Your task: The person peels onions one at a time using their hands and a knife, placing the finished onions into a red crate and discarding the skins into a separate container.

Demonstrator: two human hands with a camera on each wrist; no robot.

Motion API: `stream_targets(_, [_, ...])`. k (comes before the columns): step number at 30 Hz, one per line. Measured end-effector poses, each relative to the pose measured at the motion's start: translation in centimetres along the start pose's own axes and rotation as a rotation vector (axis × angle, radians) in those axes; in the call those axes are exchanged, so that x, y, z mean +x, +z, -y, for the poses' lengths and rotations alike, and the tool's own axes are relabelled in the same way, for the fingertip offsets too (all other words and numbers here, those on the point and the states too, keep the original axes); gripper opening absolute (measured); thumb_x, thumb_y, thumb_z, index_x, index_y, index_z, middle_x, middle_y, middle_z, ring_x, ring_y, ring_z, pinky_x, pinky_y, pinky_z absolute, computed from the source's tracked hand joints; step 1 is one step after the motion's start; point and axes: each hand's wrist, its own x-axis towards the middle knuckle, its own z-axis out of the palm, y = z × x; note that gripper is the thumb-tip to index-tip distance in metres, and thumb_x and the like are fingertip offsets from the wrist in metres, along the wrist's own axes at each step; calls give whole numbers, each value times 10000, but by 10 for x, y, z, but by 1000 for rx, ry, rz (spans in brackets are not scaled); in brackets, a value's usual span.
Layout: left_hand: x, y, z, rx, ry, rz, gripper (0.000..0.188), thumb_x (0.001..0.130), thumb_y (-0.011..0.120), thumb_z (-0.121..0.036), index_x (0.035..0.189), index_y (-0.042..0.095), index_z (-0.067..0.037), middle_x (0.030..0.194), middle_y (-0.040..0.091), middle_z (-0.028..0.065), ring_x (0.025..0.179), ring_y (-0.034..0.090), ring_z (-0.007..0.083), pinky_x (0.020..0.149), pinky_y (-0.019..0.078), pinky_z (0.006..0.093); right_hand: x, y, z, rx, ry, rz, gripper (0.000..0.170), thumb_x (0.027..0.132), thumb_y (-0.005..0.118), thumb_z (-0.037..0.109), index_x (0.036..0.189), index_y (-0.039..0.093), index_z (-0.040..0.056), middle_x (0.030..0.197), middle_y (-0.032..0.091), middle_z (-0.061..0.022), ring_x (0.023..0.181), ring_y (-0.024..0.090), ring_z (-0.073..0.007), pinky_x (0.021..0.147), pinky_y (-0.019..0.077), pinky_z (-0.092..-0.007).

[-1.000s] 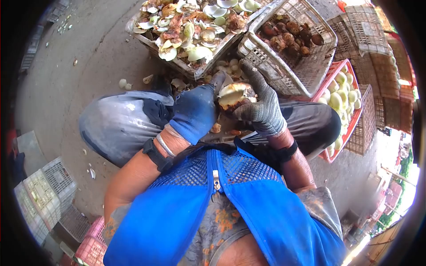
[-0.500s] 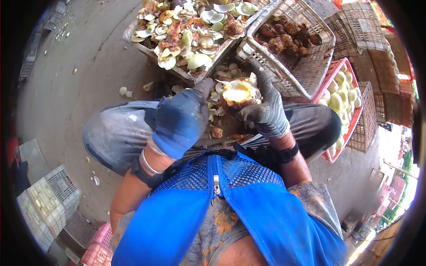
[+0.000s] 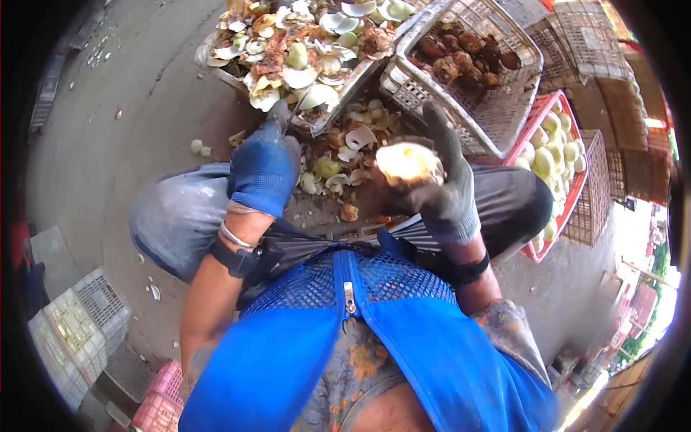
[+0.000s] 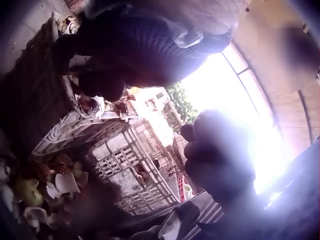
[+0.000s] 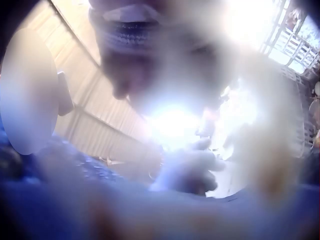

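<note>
In the head view my right hand, in a grey knit glove, grips a partly peeled onion between thumb and fingers. The onion's pale, overexposed face points up, with brown skin around its lower side. My left hand, in a blue-coated glove, is away from the onion, beside the near corner of a crate heaped with onion peelings. Its thumb points up toward that corner; I cannot tell whether the fingers hold anything. Glare and blur wash out the right wrist view.
A white crate with several dark brown onions stands at the back right. Beside it is a red crate of peeled onions. Loose peelings litter the floor between the legs. Stacked crates stand lower left.
My left hand has moved away from the onion, leftward and up toward the peelings crate. My right hand has shifted slightly right, still gripping the onion, whose pale face now shows more.
</note>
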Motion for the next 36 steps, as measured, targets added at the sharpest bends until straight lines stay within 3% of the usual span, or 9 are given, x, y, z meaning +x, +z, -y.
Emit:
stream_targets(5, [-8, -17, -48, -280, 207, 3, 315, 851, 658, -86, 1149, 723, -8, 835, 701, 270, 776, 713, 409, 704, 581, 443, 15, -3, -9, -78, -127, -91, 1254, 576, 969, 240, 1598, 270, 38, 1337, 612, -158, 1165, 637, -242, 928, 566, -346])
stream_targets(7, [-19, -16, -58, -720, 199, 166, 430, 893, 669, -68, 1320, 646, -27, 1037, 754, 156, 855, 727, 315, 801, 561, 390, 17, 0, -9, -141, -142, -63, 1196, 615, 938, 176, 1599, 271, 40, 1370, 588, -157, 1214, 606, -240, 1000, 526, -358])
stream_targets(10, [-20, -15, -54, -670, 128, 309, 460, 897, 636, -19, 1356, 613, -27, 1116, 746, 156, 943, 741, 303, 850, 564, 387, 17, 16, -1, -503, -179, -9, 1137, 624, 915, 157, 1562, 301, -32, 1393, 571, -173, 1273, 559, -266, 1112, 427, -359])
stream_targets(13, [-8, -30, -60, -465, 393, -14, 434, 893, 616, 2, 1325, 634, -31, 1205, 726, 156, 980, 742, 296, 855, 572, 396, 20, 5, -5, -489, -27, 101, 1098, 636, 913, 173, 1542, 333, -45, 1378, 574, -169, 1275, 554, -259, 1108, 429, -353])
stream_targets(17, [-13, -34, -66, -668, 354, 24, 462, 886, 606, 13, 1337, 648, -77, 1279, 705, 120, 958, 741, 301, 831, 577, 367, 12, 3, -11, 158, 230, 65, 954, 693, 898, 179, 1490, 413, -22, 1306, 605, -152, 1163, 627, -245, 999, 524, -378])
stream_targets(19, [-17, -44, -61, -536, 298, 55, 482, 875, 607, 27, 1342, 655, -85, 1261, 710, 141, 946, 744, 270, 804, 574, 344, 13, 6, -11, 190, 168, 60, 914, 720, 889, 168, 1483, 418, -15, 1271, 621, -146, 1100, 658, -234, 948, 558, -376])
stream_targets(23, [-28, -53, -64, -323, 242, 50, 521, 812, 664, 17, 1315, 692, -117, 855, 729, 171, 697, 697, 310, 652, 552, 394, 15, 2, -8, 303, 79, 56, 896, 731, 870, 142, 1483, 412, -20, 1257, 629, -139, 1100, 662, -235, 965, 574, -387])
stream_targets(25, [-30, -54, -64, -112, 314, 89, 558, 781, 678, -1, 1322, 691, -139, 705, 662, 157, 614, 650, 337, 600, 528, 434, 16, -1, -5, 54, 118, 8, 909, 718, 855, 144, 1492, 405, -17, 1250, 628, -128, 1110, 653, -220, 958, 580, -394])
stream_targets(36, [-10, -4, -34, 21, 557, -66, 592, 850, 604, -108, 1442, 586, -125, 670, 596, 73, 588, 612, 254, 543, 497, 400, 11, 3, -32, 783, 338, 177, 683, 777, 781, 244, 1365, 494, 49, 1252, 617, -168, 1095, 657, -336, 1012, 534, -473])
